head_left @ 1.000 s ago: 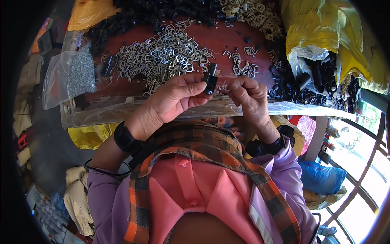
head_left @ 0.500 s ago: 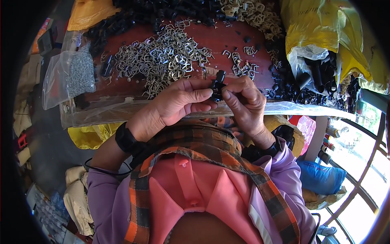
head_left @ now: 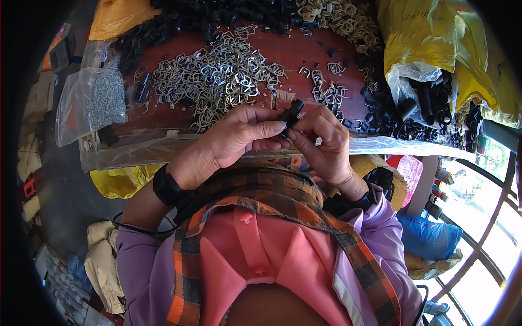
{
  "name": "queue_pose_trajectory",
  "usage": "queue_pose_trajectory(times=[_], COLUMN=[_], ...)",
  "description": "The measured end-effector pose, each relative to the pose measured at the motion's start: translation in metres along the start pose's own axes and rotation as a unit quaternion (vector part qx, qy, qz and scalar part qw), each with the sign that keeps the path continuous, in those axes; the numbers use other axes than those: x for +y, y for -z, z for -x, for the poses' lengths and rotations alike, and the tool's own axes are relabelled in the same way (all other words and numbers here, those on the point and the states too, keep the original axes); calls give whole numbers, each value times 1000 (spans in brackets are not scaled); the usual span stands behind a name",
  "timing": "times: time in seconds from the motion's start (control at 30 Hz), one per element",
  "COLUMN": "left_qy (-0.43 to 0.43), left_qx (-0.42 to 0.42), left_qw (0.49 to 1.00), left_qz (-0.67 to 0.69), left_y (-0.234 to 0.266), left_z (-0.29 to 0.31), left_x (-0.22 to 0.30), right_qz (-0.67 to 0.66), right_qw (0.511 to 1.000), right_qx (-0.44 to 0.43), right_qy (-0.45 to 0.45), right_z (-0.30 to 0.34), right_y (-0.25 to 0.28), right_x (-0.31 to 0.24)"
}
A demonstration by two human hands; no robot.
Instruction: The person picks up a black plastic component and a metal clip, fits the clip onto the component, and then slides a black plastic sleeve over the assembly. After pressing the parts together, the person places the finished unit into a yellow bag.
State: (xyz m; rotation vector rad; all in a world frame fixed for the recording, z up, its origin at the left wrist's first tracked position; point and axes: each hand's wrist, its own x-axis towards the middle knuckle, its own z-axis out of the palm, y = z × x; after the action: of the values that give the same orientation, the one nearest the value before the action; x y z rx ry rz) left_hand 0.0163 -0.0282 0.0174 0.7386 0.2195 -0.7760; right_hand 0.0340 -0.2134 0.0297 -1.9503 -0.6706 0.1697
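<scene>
Just to the near right of a heap of metal clips, a person's left hand holds a small black plastic part, thumb and fingers closed on it. The right hand meets the part on the side farther from the heap — its fingers curled close, though whether they grip anything cannot be told. Left of the heap sits a clear bag of small pieces; black fittings crowd beyond the clips.
</scene>
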Motion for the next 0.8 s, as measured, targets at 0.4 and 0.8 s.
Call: queue_pose_trajectory(times=[0.4,0.8], left_qy=[21,36], left_qx=[-34,-68], left_qw=[999,995], left_qz=[-23,-64], left_y=[-2,-9], left_z=[-1,1], left_x=[-1,7], right_qz=[-375,-139], right_qw=[905,979], right_qx=[-11,-106], right_qy=[-201,-108], right_z=[-4,-4], right_y=[1,12], right_x=[-1,10])
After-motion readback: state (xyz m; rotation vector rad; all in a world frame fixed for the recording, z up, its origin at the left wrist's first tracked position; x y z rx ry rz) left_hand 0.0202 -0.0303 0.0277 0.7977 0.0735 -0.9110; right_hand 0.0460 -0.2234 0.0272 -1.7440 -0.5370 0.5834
